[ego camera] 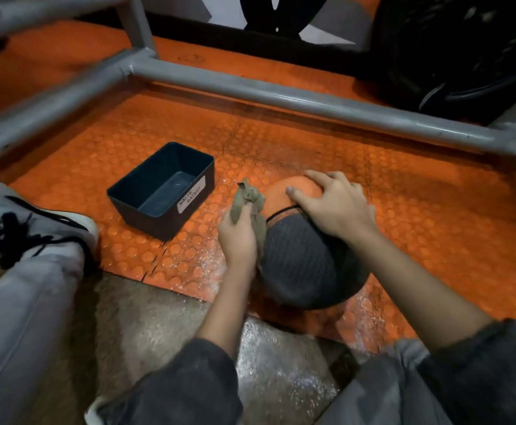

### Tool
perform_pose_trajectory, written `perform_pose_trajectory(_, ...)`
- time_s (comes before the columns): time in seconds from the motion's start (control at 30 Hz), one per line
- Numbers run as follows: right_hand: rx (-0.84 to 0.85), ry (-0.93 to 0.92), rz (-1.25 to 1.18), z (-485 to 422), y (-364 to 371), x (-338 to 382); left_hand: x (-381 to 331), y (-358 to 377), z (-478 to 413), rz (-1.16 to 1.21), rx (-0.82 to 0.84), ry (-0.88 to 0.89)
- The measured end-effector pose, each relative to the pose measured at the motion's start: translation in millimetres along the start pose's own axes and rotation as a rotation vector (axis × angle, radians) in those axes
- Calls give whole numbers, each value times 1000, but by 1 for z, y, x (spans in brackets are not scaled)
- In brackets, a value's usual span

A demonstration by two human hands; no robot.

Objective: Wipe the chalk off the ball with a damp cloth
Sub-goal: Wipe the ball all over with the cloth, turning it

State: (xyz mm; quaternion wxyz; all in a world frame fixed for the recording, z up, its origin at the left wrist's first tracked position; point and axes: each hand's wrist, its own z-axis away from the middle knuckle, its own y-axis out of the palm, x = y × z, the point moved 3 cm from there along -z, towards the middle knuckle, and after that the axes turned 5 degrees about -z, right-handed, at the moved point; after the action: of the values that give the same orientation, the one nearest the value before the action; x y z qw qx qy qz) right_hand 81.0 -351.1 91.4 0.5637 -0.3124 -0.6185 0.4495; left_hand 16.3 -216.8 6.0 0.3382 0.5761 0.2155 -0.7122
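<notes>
Orange studded mat (327, 142), head view. The ball (299, 262) sits on the mat's near edge, right of centre, just ahead of my knees. It's round, so it has no long axis; the dark grey panel faces up toward me, the orange panel faces away, and a black seam curves between them. My right hand (333, 207) lies on top of the ball's far side, fingers spread wide. My left hand (238, 237) grips a bunched khaki cloth (250, 197) against the ball's left side. The cloth's long axis runs near-to-far, its loose end sticking out past my fingers. White chalk dust (207, 265) speckles the mat beside the ball. A black bin (146, 222) labelled "WASTE BASKET" stands to the left, apart from the ball. A grey pipe frame (281, 93) crosses behind.
</notes>
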Motion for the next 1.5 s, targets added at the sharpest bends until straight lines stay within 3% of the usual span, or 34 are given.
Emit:
perform_pose_trajectory(0.1,5,87,5,-10,1,11,11,10,59,-170,-135,211)
perform_pose_trajectory(0.17,20,120,13,-13,1,17,14,25,97,-306,-108,410)
perform_pose_trajectory(0.23,34,107,26,-11,0,15,13,26,99,-304,-134,450)
perform_pose_trajectory(0.33,56,43,9,-2,-6,2,9,10,68,-173,-156,332)
perform_pose_trajectory(0.47,77,-176,50,11,-10,-17,-4,-16,16,50,29,76)
perform_pose_trajectory(0.63,61,-485,95,32,5,-8,-18,-19,-42,-120,278,3)
perform_pose_trajectory(0.73,-13,-400,75,33,14,3,-9,-7,-70,-194,344,-160)
perform_pose_trajectory(0.8,-33,-296,36,25,12,4,-5,-5,-71,-239,331,-169)
perform_pose_trajectory(0.97,-5,-207,-45,-4,7,-4,-5,-13,-12,48,125,108)
perform_pose_trajectory(1.1,155,-37,-124,-54,4,1,3,-14,33,-134,73,533)
perform_pose_trajectory(1.17,167,-48,-129,-65,2,2,1,-11,38,-214,120,654)
perform_pose_trajectory(1.37,87,-233,-48,-29,3,9,-44,4,5,-303,224,636)
perform_pose_trajectory(1.5,-4,-311,-24,15,5,7,-58,19,-37,-477,351,321)
